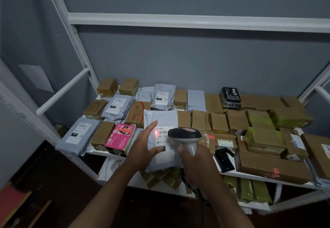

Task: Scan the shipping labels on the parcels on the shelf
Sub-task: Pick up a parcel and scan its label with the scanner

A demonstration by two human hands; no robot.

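Note:
My left hand (142, 145) holds a grey poly mailer (160, 119) tilted up above the shelf's front edge, fingers behind its left side and thumb on its white shipping label (163, 139). My right hand (198, 163) grips the handle of a grey and black barcode scanner (185, 135). The scanner's head sits just right of the label. A red light spot glows on the label's barcode.
The white metal shelf (250, 175) is packed with brown cardboard parcels (218, 122), grey mailers (78, 135), a pink box (120, 136) and a black box (230, 96). A black scanner stand (224, 160) lies right of my hands. More parcels fill the lower shelf.

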